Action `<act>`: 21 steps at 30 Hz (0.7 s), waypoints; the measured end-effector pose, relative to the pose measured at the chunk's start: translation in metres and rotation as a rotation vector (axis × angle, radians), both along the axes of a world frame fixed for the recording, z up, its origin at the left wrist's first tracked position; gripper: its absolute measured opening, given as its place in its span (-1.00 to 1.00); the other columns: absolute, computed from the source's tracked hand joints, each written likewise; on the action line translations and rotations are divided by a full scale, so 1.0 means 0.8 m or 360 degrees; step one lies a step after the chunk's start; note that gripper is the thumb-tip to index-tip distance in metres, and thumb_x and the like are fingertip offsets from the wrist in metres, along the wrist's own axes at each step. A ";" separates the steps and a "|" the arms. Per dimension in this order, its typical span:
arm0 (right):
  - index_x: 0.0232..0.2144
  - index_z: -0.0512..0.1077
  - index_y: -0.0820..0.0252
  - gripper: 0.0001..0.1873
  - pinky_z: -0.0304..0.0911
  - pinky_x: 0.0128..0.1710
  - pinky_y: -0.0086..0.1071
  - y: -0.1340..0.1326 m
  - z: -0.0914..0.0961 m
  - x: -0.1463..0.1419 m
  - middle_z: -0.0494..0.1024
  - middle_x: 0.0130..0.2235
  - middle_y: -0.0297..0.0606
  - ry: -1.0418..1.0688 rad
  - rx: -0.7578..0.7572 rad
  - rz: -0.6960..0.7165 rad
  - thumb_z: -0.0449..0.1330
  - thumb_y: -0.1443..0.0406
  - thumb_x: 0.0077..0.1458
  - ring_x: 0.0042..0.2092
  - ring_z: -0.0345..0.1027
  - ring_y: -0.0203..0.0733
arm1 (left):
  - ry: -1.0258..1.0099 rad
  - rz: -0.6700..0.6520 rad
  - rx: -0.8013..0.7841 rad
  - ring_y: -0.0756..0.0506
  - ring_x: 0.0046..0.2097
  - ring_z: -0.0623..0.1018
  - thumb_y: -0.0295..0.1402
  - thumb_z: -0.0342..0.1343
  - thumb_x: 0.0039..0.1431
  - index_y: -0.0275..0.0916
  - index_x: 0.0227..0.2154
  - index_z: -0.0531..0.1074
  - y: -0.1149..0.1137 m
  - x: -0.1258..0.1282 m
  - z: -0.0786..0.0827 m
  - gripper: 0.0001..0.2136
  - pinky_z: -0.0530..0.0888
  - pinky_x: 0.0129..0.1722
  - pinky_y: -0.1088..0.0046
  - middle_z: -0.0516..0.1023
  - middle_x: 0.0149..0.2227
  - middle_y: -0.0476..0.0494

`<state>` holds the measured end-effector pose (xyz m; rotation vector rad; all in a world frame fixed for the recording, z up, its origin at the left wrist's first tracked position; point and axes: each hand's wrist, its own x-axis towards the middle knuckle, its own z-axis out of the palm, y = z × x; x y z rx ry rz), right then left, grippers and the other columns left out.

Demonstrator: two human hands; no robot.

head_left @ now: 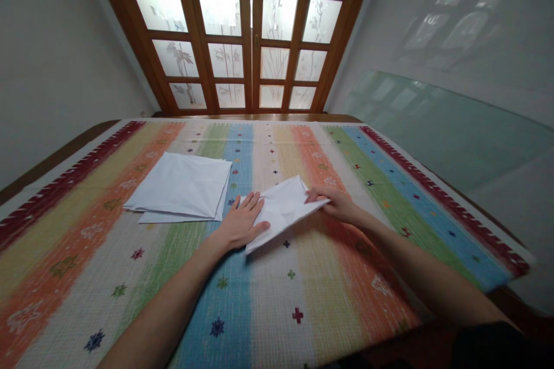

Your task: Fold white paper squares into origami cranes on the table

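A folded white cloth or paper (281,207) lies in front of me near the middle of the table; its exact material I cannot tell. My left hand (242,222) rests on its left side with fingers stretched out and the thumb on its near part. At the right end, my right hand (333,203) grips the piece, its fingers curled at the edge and partly hidden by it. That right side is tilted up off the tabletop. Left of my left hand lies a pile of similar folded white pieces (186,184).
A striped, multicoloured tablecloth (173,277) with small stitched motifs covers the table. Wooden doors (251,40) with patterned glass panes stand beyond the far edge. A pale wall (43,40) rises on the left, and a glassy greenish panel (433,121) is on the right.
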<state>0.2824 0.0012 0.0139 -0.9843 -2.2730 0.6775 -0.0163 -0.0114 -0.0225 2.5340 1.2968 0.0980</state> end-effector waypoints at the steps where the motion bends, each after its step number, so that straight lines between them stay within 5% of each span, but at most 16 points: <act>1: -0.47 0.39 0.15 -0.77 0.35 -0.28 -0.32 0.002 0.001 -0.002 0.49 -0.44 -0.30 0.0142 -0.0039 -0.0146 0.13 0.17 0.15 -0.37 0.38 -0.23 | -0.0167 0.0001 -0.0093 -0.26 0.40 -0.02 0.10 -0.42 0.29 -0.30 0.24 0.21 0.002 -0.002 0.001 -0.29 -0.08 0.32 -0.03 0.04 0.37 -0.32; 5: -0.33 0.40 0.18 -0.71 0.32 -0.40 -0.35 0.014 0.007 -0.018 0.49 -0.39 -0.28 0.0635 -0.0032 -0.0654 0.19 0.07 0.06 -0.37 0.36 -0.20 | -0.1137 0.0143 -0.0529 -0.25 0.25 0.32 0.19 -0.71 0.18 -0.27 0.02 0.47 0.005 -0.006 0.005 -0.07 0.29 0.19 0.12 0.45 0.14 -0.34; 8: -0.19 0.39 0.21 -0.68 0.35 -0.28 -0.27 0.029 0.002 -0.029 0.54 -0.24 -0.20 0.0681 0.0024 -0.0930 0.17 0.13 0.06 -0.27 0.40 -0.14 | -0.1525 0.0336 -0.0693 -0.28 -0.08 0.57 0.32 -0.19 0.06 -0.34 -0.09 0.49 0.002 0.001 0.009 -0.21 0.51 -0.13 0.23 0.61 -0.15 -0.35; 10: -0.13 0.38 0.21 -0.68 0.36 -0.20 -0.20 0.039 -0.010 -0.035 0.54 -0.17 -0.15 0.0557 -0.0006 -0.1069 0.14 0.19 0.07 -0.21 0.42 -0.09 | -0.1585 0.0586 -0.0659 -0.18 -0.32 0.60 0.13 0.13 0.01 -0.34 -0.04 0.43 0.000 0.008 0.012 -0.36 0.52 -0.31 0.30 0.61 -0.24 -0.27; 13: -0.05 0.35 0.22 -0.63 0.36 -0.13 -0.16 0.046 -0.032 -0.045 0.54 -0.11 -0.06 0.0155 -0.0121 -0.1262 0.14 0.27 0.05 -0.14 0.44 -0.02 | -0.1274 0.0913 -0.0477 -0.09 -0.50 0.53 -0.18 0.12 0.13 -0.34 0.07 0.31 -0.006 0.017 0.016 -0.51 0.50 -0.42 0.34 0.60 -0.32 -0.20; 15: 0.05 0.30 0.29 -0.53 0.35 -0.11 -0.12 0.043 -0.044 -0.053 0.54 -0.09 0.03 -0.0205 -0.0181 -0.1286 0.15 0.30 0.06 -0.11 0.45 0.06 | -0.0810 0.0946 -0.0250 -0.15 -0.40 0.58 -0.32 0.11 0.13 -0.35 0.14 0.24 -0.012 0.022 0.019 -0.49 0.52 -0.31 0.28 0.60 -0.30 -0.24; 18: 0.23 0.14 0.30 -0.38 0.32 -0.06 -0.02 0.034 -0.049 -0.063 0.47 0.03 0.13 -0.0592 0.0006 -0.1265 0.12 0.28 0.14 -0.04 0.43 0.17 | -0.0166 0.0848 0.0243 -0.32 -0.09 0.56 -0.36 0.10 0.15 -0.38 0.25 0.12 -0.023 0.026 0.024 -0.39 0.47 -0.09 0.10 0.56 -0.11 -0.42; 21: 0.30 0.04 0.27 -0.37 0.20 0.10 0.06 0.027 -0.046 -0.071 0.22 0.26 0.15 -0.0787 0.0358 -0.1148 0.02 0.34 0.20 0.19 0.23 0.24 | 0.0064 0.0511 0.0701 -0.38 0.24 0.30 -0.39 0.02 0.21 -0.33 0.30 0.05 -0.029 0.028 0.021 -0.40 0.26 0.16 -0.01 0.28 0.24 -0.47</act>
